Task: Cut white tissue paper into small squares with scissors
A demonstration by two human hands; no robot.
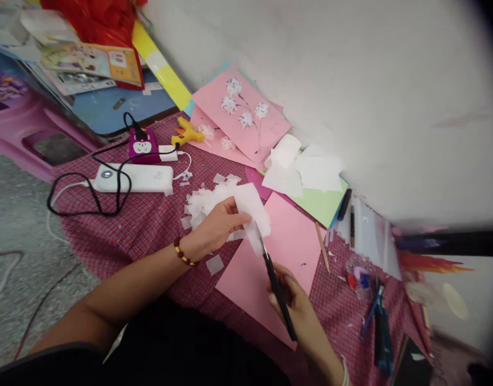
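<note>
left arm: bare forearm, elbow a bit bent, reaching in over the bench's near edge
left hand: thumb and fingers pinched together
right forearm: bare too, angled inward from the near edge
right hand: fingers curled in a grip, near the left hand but not touching it

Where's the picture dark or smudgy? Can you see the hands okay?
Head view: the top-right corner goes black; head view: a red-orange shape near the right edge looks smeared; head view: the left hand, right hand and scissors show clearly enough.
</note>
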